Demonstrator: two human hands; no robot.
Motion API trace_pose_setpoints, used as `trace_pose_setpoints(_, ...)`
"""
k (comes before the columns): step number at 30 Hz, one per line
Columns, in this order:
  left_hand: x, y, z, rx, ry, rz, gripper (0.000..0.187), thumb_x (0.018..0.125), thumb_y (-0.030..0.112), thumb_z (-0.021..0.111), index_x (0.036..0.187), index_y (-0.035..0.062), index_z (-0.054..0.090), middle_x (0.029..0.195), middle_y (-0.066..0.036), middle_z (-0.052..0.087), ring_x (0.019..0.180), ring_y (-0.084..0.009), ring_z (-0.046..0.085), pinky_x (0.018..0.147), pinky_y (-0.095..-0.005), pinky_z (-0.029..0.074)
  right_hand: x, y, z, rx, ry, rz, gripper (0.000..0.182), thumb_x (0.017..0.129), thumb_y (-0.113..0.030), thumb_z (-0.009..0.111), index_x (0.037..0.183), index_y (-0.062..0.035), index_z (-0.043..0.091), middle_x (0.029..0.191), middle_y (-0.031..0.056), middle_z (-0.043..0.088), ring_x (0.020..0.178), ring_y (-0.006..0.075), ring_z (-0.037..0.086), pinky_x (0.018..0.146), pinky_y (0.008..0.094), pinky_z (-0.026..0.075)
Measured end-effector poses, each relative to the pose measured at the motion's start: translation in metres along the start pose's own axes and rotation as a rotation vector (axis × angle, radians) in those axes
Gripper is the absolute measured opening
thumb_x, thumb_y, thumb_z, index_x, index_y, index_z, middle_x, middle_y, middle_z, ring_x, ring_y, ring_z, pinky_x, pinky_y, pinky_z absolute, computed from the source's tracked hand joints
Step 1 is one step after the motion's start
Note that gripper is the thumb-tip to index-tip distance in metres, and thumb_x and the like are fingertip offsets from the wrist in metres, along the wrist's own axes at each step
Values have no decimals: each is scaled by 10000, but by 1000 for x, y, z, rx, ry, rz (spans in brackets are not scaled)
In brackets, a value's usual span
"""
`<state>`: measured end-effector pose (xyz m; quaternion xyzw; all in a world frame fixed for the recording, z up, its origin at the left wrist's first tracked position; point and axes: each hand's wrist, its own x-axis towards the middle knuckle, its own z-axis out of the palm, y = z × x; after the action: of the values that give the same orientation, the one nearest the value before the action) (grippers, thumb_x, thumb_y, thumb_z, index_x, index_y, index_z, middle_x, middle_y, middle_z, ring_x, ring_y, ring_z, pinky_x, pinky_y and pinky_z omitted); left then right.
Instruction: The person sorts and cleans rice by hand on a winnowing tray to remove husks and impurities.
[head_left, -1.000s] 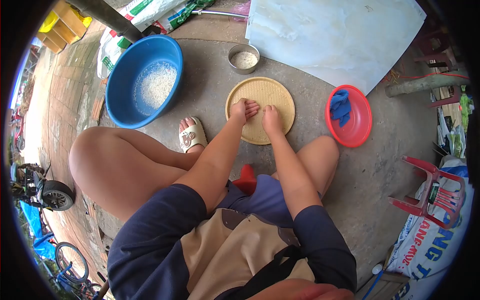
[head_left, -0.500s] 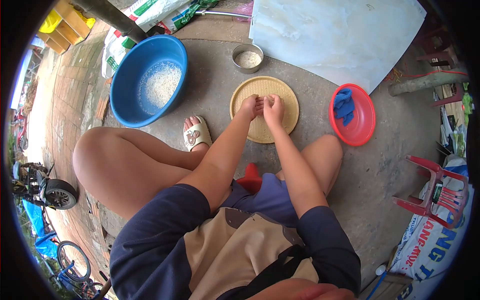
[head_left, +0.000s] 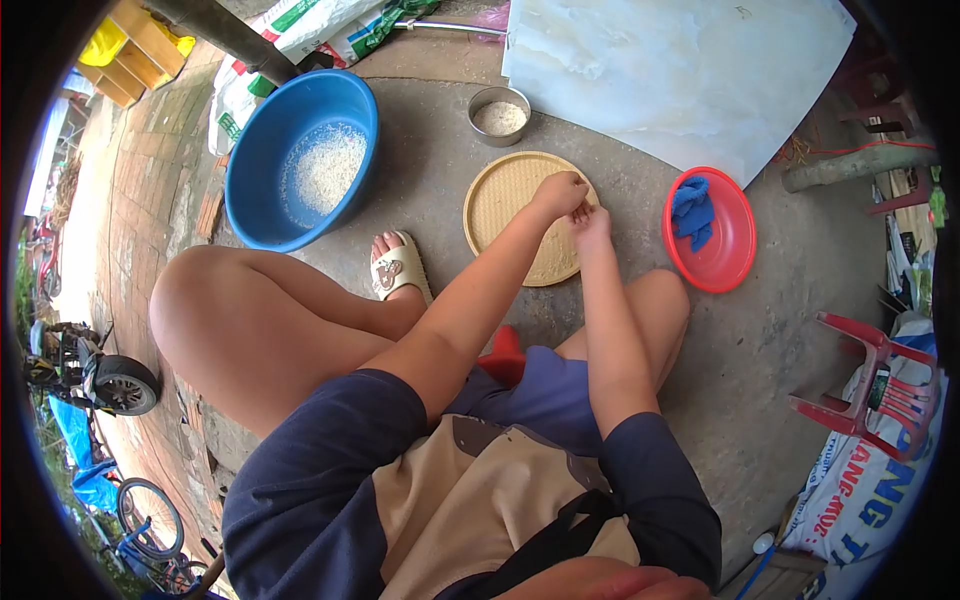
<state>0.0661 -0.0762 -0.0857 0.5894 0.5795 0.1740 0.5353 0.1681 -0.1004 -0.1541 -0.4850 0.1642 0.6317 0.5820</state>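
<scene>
My left hand (head_left: 561, 192) is over the right part of a round woven tray (head_left: 500, 215), its fingers bent together; what they hold, if anything, is too small to name. Touching or nearly touching it, my right hand (head_left: 591, 224) is at the tray's right edge with its fingers curled, their contents hidden. Above the tray stands a metal bowl (head_left: 500, 112) of pale grains. A large blue basin (head_left: 250, 190) at the left has white grains across its bottom.
At the right is a red basin (head_left: 738, 240) with a blue cloth (head_left: 692, 212) inside. A marbled sheet (head_left: 680, 80) lies at the top. A red plastic stool (head_left: 868, 390) stands far right. My sandalled foot (head_left: 400, 268) is between the blue basin and the tray.
Both hands have moved right, from over the middle of the tray to its right edge. The left hand's fingers are now more bent together.
</scene>
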Motion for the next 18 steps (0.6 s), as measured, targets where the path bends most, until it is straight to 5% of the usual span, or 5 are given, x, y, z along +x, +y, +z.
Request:
trace_pose_setpoints(1,6,-8,-4,107,207,104,295,821,262,558,1009,56,654,941,-156,663,881,-279,634,784,-368,487,2,-2,-2,4,1,0,290,882,-194,385,1024,23,515,980,91,519,890,203,521,791,289,456)
trace_pose_setpoints(4,13,-31,-19,161,362,55,278,785,226,584,981,46,661,961,-150,660,902,-272,630,799,-355,484,8,-7,-6,-66,10,9,287,875,-187,380,1015,21,520,962,102,527,883,214,521,836,308,457)
trace_pose_setpoints(9,19,-61,-10,241,261,82,304,729,176,608,1000,47,655,1035,-133,640,954,-280,607,837,-365,476,11,-6,-12,-122,39,36,296,908,-190,353,1016,17,534,981,102,543,888,208,530,841,326,457)
trace_pose_setpoints(14,17,-69,13,607,458,522,308,725,165,647,1014,60,652,1088,-105,601,971,-277,562,856,-364,459,11,-1,-23,-195,27,41,328,898,-209,346,1029,23,538,972,111,561,888,220,547,832,325,460)
trace_pose_setpoints(18,16,-79,17,446,416,469,230,732,145,648,936,39,648,1000,-118,612,934,-291,571,829,-369,469,10,1,-25,-252,-16,29,358,883,-232,352,1037,30,540,993,135,574,921,238,559,842,334,460)
